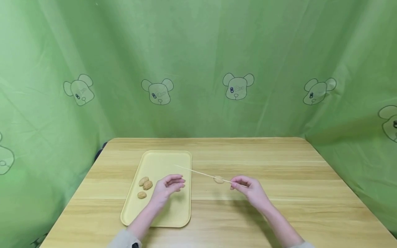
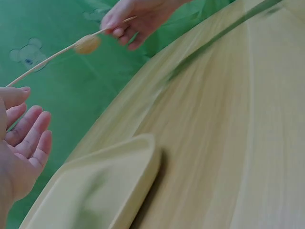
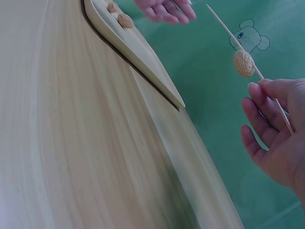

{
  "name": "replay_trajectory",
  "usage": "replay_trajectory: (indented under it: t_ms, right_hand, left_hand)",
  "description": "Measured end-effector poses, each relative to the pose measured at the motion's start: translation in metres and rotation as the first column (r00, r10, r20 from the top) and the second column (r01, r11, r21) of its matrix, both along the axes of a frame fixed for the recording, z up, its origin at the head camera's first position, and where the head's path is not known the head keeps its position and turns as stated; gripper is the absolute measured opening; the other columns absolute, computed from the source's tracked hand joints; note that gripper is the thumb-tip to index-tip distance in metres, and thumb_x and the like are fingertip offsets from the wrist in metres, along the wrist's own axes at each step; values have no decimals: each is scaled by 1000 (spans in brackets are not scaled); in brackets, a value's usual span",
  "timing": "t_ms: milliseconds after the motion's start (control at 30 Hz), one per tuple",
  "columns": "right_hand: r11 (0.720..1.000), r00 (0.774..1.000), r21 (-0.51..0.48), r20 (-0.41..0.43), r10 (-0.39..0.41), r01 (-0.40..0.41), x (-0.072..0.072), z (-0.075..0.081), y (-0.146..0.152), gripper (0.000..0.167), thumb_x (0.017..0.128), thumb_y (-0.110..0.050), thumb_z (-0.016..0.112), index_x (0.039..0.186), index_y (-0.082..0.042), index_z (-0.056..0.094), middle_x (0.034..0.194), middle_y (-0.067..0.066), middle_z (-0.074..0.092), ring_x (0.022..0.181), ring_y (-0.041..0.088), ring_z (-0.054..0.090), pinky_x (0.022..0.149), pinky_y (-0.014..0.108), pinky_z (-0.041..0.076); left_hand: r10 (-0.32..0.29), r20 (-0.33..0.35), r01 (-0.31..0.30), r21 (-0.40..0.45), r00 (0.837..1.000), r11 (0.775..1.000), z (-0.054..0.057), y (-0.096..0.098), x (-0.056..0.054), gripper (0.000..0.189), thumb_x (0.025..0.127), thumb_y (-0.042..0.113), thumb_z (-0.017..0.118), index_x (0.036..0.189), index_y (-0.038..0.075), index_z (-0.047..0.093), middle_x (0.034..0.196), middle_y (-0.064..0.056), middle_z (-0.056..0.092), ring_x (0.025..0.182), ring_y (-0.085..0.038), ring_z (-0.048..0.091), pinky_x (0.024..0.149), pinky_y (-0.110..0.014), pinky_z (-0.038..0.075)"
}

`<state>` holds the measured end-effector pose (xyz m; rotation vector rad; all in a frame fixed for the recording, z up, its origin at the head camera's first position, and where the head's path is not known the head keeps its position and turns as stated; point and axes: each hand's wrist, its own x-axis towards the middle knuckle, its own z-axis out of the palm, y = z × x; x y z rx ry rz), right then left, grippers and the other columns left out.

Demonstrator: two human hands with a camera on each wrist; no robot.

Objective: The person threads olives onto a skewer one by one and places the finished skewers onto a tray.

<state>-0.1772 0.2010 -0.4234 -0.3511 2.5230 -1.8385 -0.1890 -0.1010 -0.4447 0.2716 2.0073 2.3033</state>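
My right hand [image 1: 249, 189] pinches a thin wooden skewer [image 1: 198, 172] near one end between thumb and fingers. A tan, wrinkled oval piece [image 3: 244, 63] is threaded on the skewer, a little ahead of the right fingertips. The skewer's pointed end reaches left over the tray, past the left fingertips. Above the tray, my left hand [image 1: 167, 187] is held with fingers loosely bent and nothing in its grasp. In the left wrist view the skewer's far end is hidden behind the left thumb. Several similar oval pieces [image 1: 147, 185] lie on the yellow tray [image 1: 186, 220].
The tray lies on the left half of a wooden table [image 1: 279, 162]. A green curtain [image 1: 198, 51] with bear-head drawings hangs around the table's back and sides. Both hands cast shadows below them.
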Motion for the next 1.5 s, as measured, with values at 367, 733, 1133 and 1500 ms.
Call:
replay_trajectory:
  t_ms: [367, 733, 1133, 1500]
  right_hand:
    - [997, 997, 30, -41, -68, 69, -1, 2, 10, 21, 88, -10, 62, 101, 6, 63, 84, 10, 67, 83, 10, 61, 84, 22, 46]
    - [997, 996, 5, -12, -83, 83, -2, 2, 12, 20, 87, -6, 62, 100, 9, 62, 90, 19, 65, 79, 9, 62, 77, 20, 50]
    - [997, 997, -20, -6, -73, 73, -1, 2, 14, 22, 87, -7, 63, 100, 10, 61, 89, 19, 64, 78, 9, 61, 76, 21, 51]
    - [998, 998, -23, -19, -52, 51, -3, 0, 14, 22, 86, -6, 63, 100, 12, 61, 85, 15, 65, 76, 9, 61, 75, 21, 51]
  left_hand:
    - [224, -58, -230, -127, 973, 965, 0, -71, 4, 29, 83, -2, 64, 107, -16, 56, 97, -22, 64, 81, -14, 63, 74, -23, 53]
    - [343, -96, -355, -317, 935, 880, -8, -119, 9, 34, 84, 0, 64, 114, -14, 55, 107, -25, 61, 87, -7, 61, 78, -12, 47]
    - [274, -29, -239, -582, 961, 777, -23, -125, 11, 59, 78, 23, 74, 124, -6, 51, 114, -24, 59, 104, -34, 57, 91, -45, 47]
    - [226, -71, -207, -717, 972, 665, -23, -113, 8, 48, 76, 6, 72, 117, -11, 54, 106, -23, 61, 99, -36, 57, 87, -47, 48]
